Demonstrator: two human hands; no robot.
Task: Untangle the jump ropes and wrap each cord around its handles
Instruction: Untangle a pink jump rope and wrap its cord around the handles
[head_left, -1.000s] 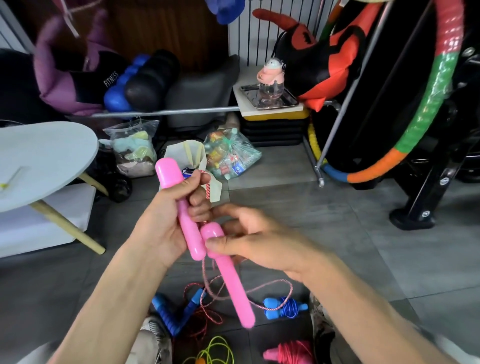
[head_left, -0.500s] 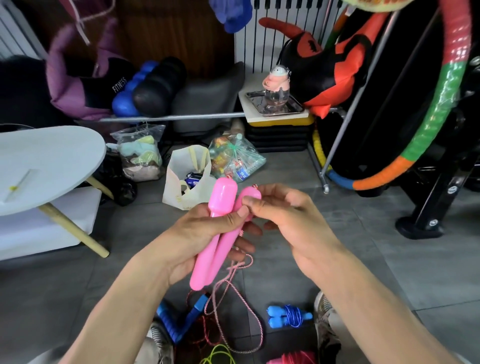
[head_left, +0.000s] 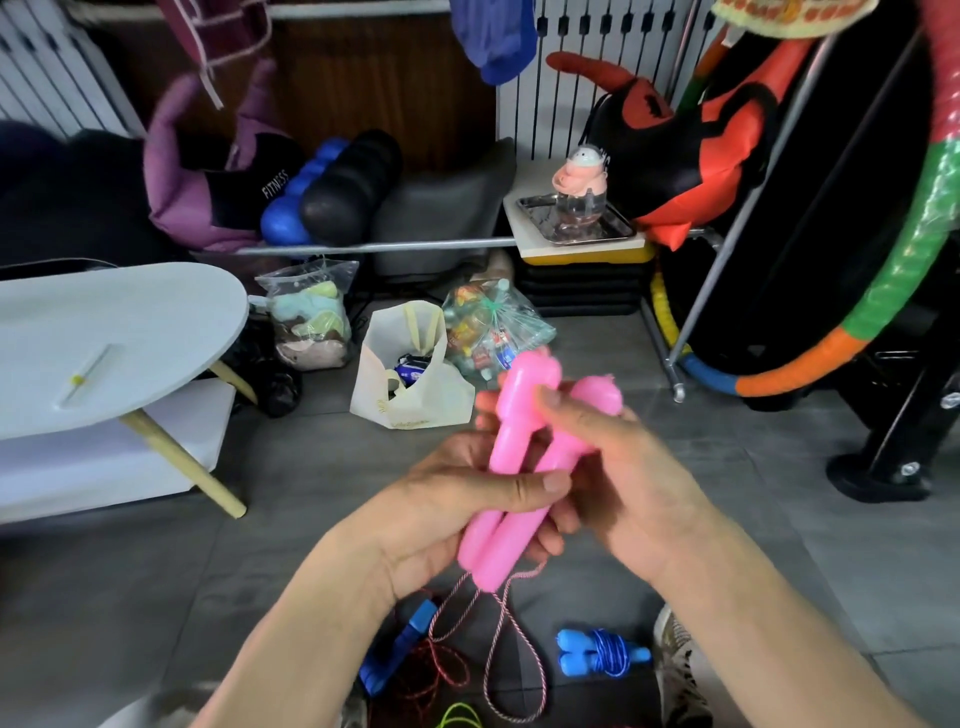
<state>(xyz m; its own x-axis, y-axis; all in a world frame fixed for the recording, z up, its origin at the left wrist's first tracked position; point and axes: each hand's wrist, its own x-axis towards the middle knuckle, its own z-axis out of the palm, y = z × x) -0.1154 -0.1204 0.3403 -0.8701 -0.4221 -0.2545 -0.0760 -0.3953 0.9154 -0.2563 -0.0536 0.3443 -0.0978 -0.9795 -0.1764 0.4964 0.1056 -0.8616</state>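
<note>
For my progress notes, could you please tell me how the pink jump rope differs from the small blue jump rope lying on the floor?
The pink jump rope is held by both hands, left hand and right hand; the blue jump rope lies on the floor. The pink rope's cord hangs loose in loops, while the blue rope's cord is wound around its handles. The pink handles look longer. Both have their two handles side by side.

Two pink handles (head_left: 511, 467) held side by side, striped cord (head_left: 498, 649) dangling.
</note>
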